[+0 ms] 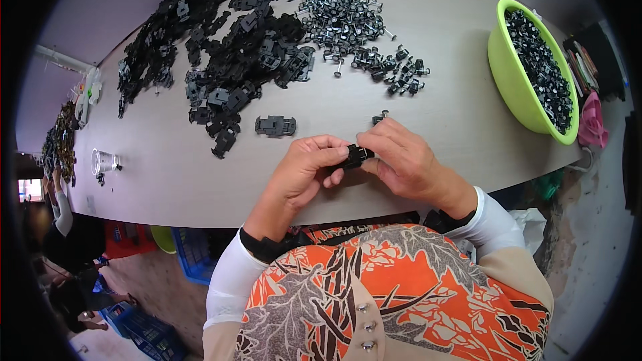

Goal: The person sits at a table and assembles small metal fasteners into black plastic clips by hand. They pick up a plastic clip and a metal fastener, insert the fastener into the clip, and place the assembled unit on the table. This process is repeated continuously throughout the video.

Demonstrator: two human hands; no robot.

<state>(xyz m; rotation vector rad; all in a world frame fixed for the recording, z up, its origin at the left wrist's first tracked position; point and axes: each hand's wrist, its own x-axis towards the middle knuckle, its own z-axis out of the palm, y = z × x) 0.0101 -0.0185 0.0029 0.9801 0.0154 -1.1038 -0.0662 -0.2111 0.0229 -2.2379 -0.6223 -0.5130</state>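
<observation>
While the L hand (304, 168) is pinching a small black part (354, 158) btwn thumb and fingers, the R hand (406, 162) is gripping its other end, fingers closed round it; can't tell if they're also holding a 2nd, smaller bit there. The part is sitting btwn both hands, above the near side of the counter (455, 120), so this one is prob. mid-work, not yet set down.

Just past the R knuckles, a lone wheel pc. (380, 117) is lying partly hidden. Ahead of the L hand, a single dark grey plate (275, 126) is resting apart from the others; can't say if it's done or waiting.

Further out, a big heap of dark plates (244, 60) is covering the far L and middle, w/ a wheel-and-axle pile (344, 20) lying next to it and a looser black-and-silver cluster (394, 67) lying on that pile's near R side. Going by those amts., plenty is prob. remaining. No clearly finished stack is showing, so the done count's unclear.

Far R, a lime-green bowl (498, 60) is holding loads of small black-and-silver pcs. Far L, a clear cup (103, 161) is standing near a few dark bits (101, 178).
</observation>
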